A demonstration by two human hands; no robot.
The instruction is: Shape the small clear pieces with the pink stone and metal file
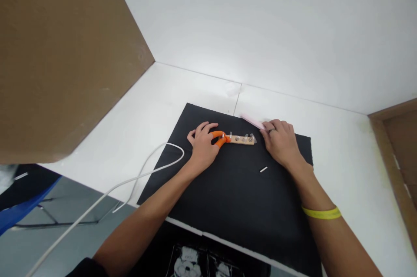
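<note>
My left hand (203,146) rests over the black mat, its thumb and fingers around a pair of orange loop handles (220,141), like those of scissors. A pale wooden strip (241,140) with dark round marks extends to the right from the handles. Several small clear pieces (253,137) stand up along it. At the right, my right hand (280,143), with a ring on one finger, pinches the near end of a thin pale pink strip (252,121). That strip slants up and left, past the mat's far edge.
The black mat (224,194) covers part of a white table (127,138). On the mat lies a small black-and-white stick (263,169). A white cable (130,179) loops over the left edge. Brown panels (74,60) stand at both sides, with a white wall (260,25) behind.
</note>
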